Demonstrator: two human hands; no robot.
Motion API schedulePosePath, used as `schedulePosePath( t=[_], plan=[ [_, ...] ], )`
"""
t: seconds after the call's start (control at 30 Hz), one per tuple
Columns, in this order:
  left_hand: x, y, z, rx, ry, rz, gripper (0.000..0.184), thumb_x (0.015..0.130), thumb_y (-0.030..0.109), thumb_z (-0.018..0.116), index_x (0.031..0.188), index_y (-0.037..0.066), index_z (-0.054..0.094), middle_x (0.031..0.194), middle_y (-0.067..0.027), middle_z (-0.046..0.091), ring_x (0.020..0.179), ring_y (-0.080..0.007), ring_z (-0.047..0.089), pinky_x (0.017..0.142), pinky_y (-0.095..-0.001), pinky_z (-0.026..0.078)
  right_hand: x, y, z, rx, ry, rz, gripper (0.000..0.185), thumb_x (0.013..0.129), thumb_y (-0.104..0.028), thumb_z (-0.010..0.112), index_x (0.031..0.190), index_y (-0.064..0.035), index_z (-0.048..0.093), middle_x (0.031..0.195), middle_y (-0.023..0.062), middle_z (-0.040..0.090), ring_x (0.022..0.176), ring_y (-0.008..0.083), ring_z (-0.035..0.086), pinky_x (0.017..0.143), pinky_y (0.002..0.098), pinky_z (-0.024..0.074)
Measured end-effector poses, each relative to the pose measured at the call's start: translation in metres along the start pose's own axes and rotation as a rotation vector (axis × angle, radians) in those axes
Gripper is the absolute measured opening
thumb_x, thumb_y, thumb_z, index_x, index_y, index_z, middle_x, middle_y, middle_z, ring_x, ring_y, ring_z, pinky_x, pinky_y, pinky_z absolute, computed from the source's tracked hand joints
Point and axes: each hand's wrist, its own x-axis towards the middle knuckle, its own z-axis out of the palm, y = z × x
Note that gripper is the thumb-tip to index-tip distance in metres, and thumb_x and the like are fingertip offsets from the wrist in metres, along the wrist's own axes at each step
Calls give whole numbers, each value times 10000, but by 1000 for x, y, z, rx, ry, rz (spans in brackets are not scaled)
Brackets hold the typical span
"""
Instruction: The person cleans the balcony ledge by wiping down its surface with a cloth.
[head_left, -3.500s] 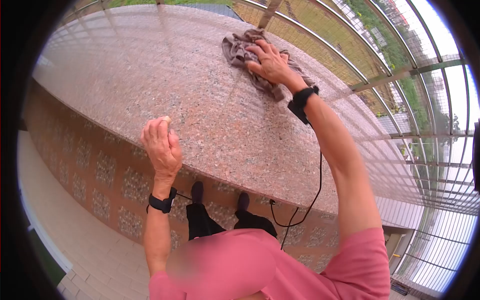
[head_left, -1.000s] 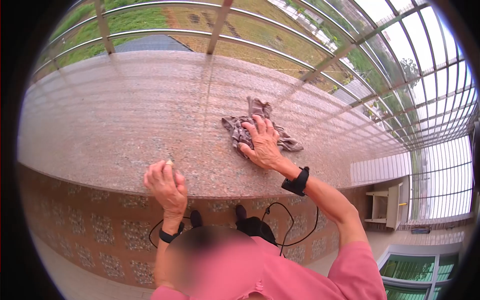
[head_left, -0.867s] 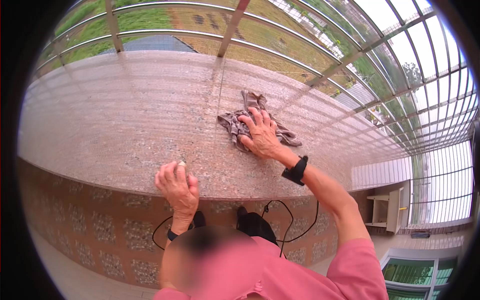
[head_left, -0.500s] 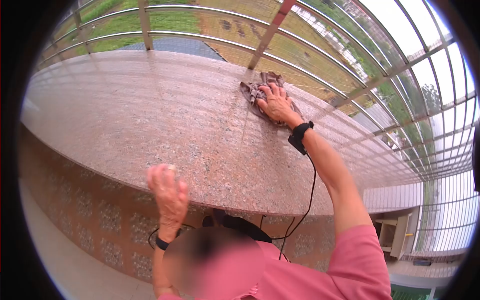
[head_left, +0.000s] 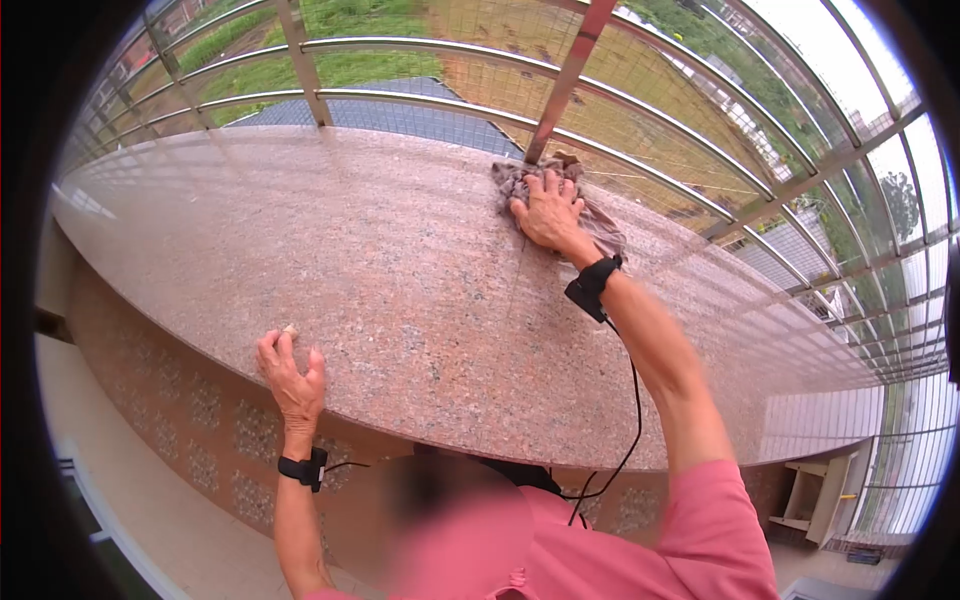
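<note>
My right hand [head_left: 548,212] presses down on a crumpled brownish-grey cloth [head_left: 513,183] at the far edge of a speckled pink granite slab [head_left: 400,270]. The fingers are spread and bent over the cloth, and part of it trails out beside the wrist. By the slab's near edge, at the left, my left hand [head_left: 292,385] has its fingers apart and slightly curled, with the fingertips at the stone. A small pale spot shows at those fingertips; I cannot make out what it is. Black bands with cables circle both wrists.
A metal railing [head_left: 430,97] with wire mesh runs along the slab's far side, and an upright post [head_left: 570,80] stands just behind the cloth. Below lies a patterned tile floor [head_left: 200,400]. At the right stands a pale open cabinet [head_left: 812,495]. A black cable [head_left: 638,400] hangs from my right wrist.
My left hand has moved left along the slab's near edge. My right hand stays on the cloth, which has bunched closer to the post. The view has shifted slightly.
</note>
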Motion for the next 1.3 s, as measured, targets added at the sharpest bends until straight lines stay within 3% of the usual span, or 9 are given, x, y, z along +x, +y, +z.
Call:
schedulePosePath(
  t=[0.1, 0.33, 0.47, 0.57, 0.63, 0.73, 0.87, 1.3],
  plan=[
    [1, 0, -2, -8, -7, -4, 435, 749, 209, 681, 1120, 14, 567, 1154, -178, 464, 1124, -376, 468, 974, -498, 366, -2, -31, 18, -14, 9, -153, 625, 886, -487, 557, 1412, -166, 456, 1558, 163, 259, 1410, 492, 202, 1078, 688, 208],
    [2, 3, -8, -54, -45, 2, 439, 758, 212, 658, 1133, 10, 551, 1191, -192, 467, 1171, -392, 442, 1002, -538, 323, 29, -62, 24, 51, 14, -152, 576, 867, -446, 586, 1367, -171, 501, 1508, 133, 333, 1386, 491, 244, 1071, 678, 223],
    [1, -6, -18, -153, -114, 36, 424, 791, 207, 619, 1149, -6, 542, 1230, -208, 466, 1204, -421, 419, 1025, -556, 306, 43, -82, 43, 23, 154, -256, 568, 834, -425, 613, 1331, -160, 531, 1507, 131, 343, 1384, 437, 291, 1059, 613, 265],
    [13, -32, -33, -392, -207, 116, 418, 812, 206, 591, 1158, -22, 535, 1252, -220, 461, 1220, -439, 404, 1044, -563, 296, 55, -87, 49, 46, 247, -221, 566, 815, -426, 627, 1310, -163, 548, 1506, 164, 348, 1386, 388, 316, 1073, 566, 268],
    [22, -63, -41, -274, -183, 134, 414, 816, 207, 588, 1154, -26, 533, 1258, -226, 459, 1230, -440, 400, 1049, -570, 294, 57, -90, 51, 65, 328, -189, 557, 808, -427, 631, 1291, -157, 566, 1503, 201, 352, 1382, 373, 333, 1080, 546, 279],
    [40, -122, -31, -208, -98, 47, 418, 806, 203, 588, 1156, -20, 533, 1240, -228, 464, 1227, -440, 403, 1046, -576, 303, 61, -93, 48, 29, 261, -158, 552, 808, -415, 628, 1286, -145, 569, 1507, 191, 353, 1380, 372, 341, 1080, 544, 284],
    [50, -144, -19, -116, -89, 74, 410, 795, 196, 591, 1143, -14, 539, 1217, -223, 473, 1211, -439, 417, 1037, -582, 317, 65, -113, 52, 0, 262, -87, 552, 816, -396, 616, 1282, -105, 561, 1461, 175, 393, 1329, 377, 387, 1061, 548, 311],
    [55, -139, -23, -235, -91, 85, 351, 783, 189, 612, 1086, 19, 562, 1203, -205, 492, 1159, -422, 457, 986, -576, 340, 118, -286, 104, -1, 224, -418, 567, 806, -371, 614, 1284, -71, 555, 1458, 218, 394, 1293, 433, 397, 1037, 553, 321]
  ],
)
